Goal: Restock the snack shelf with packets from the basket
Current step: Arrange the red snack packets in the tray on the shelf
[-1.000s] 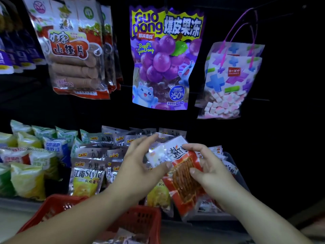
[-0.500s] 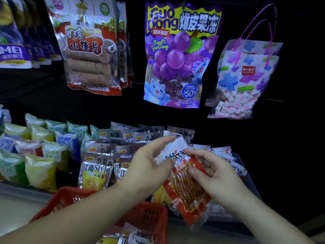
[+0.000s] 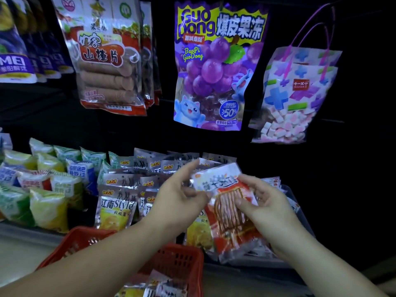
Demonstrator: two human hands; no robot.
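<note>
The red basket (image 3: 177, 262) is cut off by the bottom edge and partly hidden behind the left forearm (image 3: 107, 260). The packets inside it (image 3: 162, 286) are too blurred to read. The right hand (image 3: 267, 213) covers the lower right side of the red-and-white packet (image 3: 227, 211), whose print is smeared. That packet hides most of the yellow packets (image 3: 199, 234) behind it. Purple bags (image 3: 15, 61) run off the left edge.

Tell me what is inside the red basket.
The red basket holds a few silvery packets at the frame's lower edge. The left forearm covers the rest of its inside, so a count is impossible.
</note>
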